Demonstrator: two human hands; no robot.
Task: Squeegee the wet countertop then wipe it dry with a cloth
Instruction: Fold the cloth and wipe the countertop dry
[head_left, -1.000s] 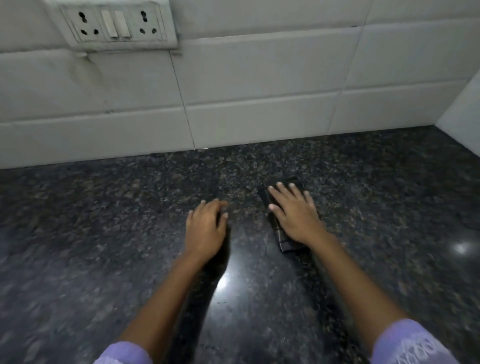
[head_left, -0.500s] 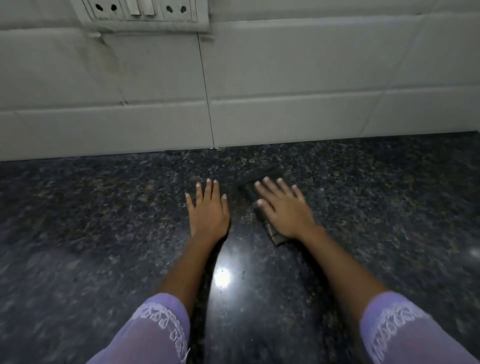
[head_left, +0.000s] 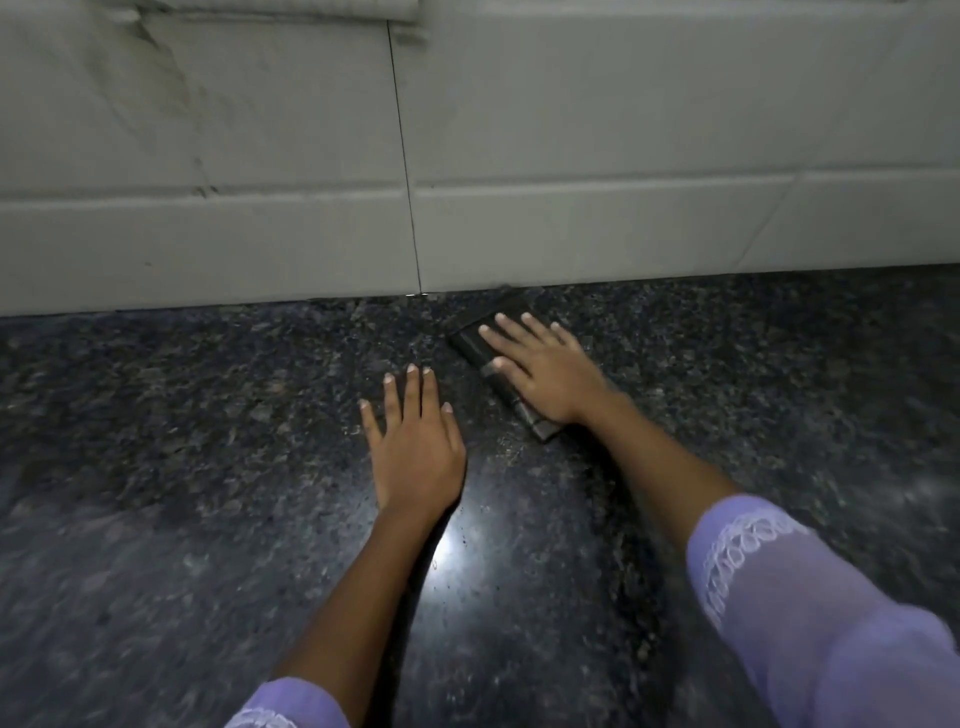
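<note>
Speckled granite countertop (head_left: 182, 467), right hand (head_left: 545, 371) flat on dark, perhaps folded cloth (head_left: 475, 345), left hand (head_left: 415, 447) open.

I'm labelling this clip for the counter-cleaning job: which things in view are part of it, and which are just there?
Part of the job:
countertop
dark cloth, flat under the right hand
left hand, flat on the countertop

Just there:
tiled wall
sleeves
</note>
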